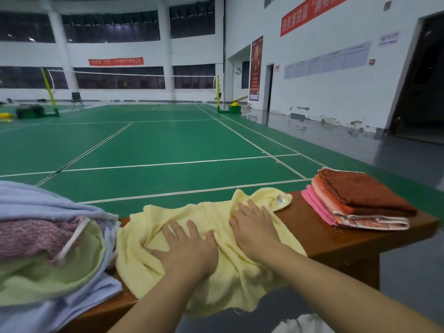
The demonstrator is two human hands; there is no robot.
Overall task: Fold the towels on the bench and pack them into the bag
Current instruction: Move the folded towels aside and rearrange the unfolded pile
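Left hand (186,248) and right hand (254,227) press flat, fingers straight, on the yellow towel (216,284).
It lies rumpled beneath both palms, across the worktop (336,241).

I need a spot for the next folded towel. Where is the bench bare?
Bare bench shows between the yellow towel and the folded stack, reaching the near edge. A thin strip shows by the unfolded pile at left. The middle is crowded: both hands, left and right, press flat on the yellow towel.
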